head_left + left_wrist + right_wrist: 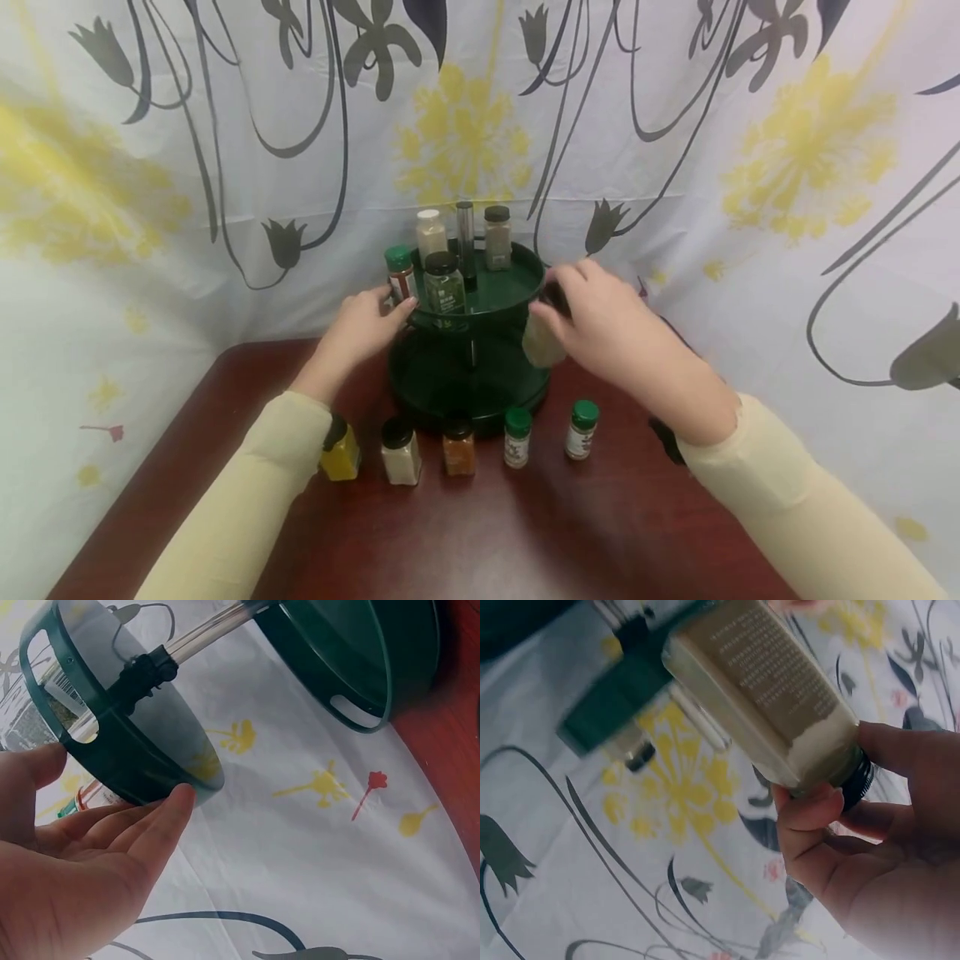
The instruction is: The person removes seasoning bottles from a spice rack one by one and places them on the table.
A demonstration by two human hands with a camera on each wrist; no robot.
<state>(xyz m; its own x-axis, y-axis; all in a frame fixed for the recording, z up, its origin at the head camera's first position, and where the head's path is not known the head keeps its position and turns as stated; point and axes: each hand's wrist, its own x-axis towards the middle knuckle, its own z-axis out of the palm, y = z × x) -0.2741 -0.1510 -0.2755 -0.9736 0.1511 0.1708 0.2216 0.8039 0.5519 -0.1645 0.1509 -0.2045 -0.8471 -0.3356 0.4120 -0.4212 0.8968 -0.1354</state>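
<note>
The right hand (pixel 611 325) pinches a jar (pixel 761 697) around its black lid (pixel 857 784), beside the green upper tray (pixel 498 293), probably so its body hangs free. The left hand (pixel 360 327), fingers extended, touches this tray, perhaps for steadying.

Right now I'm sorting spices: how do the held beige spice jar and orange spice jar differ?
The right hand holds the beige spice jar aloft; the orange spice jar stands on the table. The beige spice jar looks pale tan, the orange spice jar rusty. Both have black caps.

rack (pixel 442 375) | green, two-tiered, upright | jar (pixel 761 694) | black-lidded, beige-filled, aloft beside it
</note>
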